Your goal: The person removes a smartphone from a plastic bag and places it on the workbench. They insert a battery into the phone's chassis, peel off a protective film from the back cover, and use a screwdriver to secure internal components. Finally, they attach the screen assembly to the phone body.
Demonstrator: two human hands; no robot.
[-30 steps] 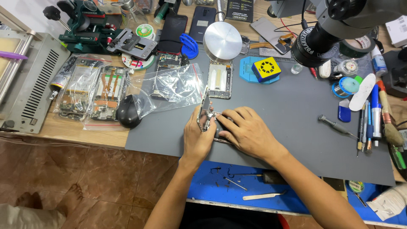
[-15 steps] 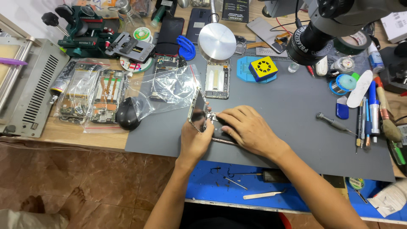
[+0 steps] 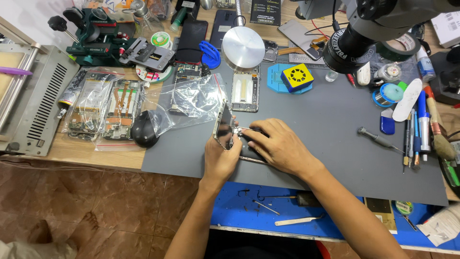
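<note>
Two hands on grey matte mat [image 3: 306,144] | left hand [image 3: 221,158] grips glossy thin phone screen [image 3: 223,125] tilted upright | right hand [image 3: 278,146] presses flat dark phone body [image 3: 249,152], fingers curled

Head camera looks steeply down, fairly near, over the workbench [image 3: 335,144].

Open grey mat [image 3: 326,144] right of both hands, up to a screwdriver [image 3: 378,139] and a row of pens [image 3: 416,129]. Crowded left by plastic bag [image 3: 191,103] and black mouse [image 3: 143,128]; hemmed behind by lamp [image 3: 243,47] and microscope [image 3: 357,41]
</note>
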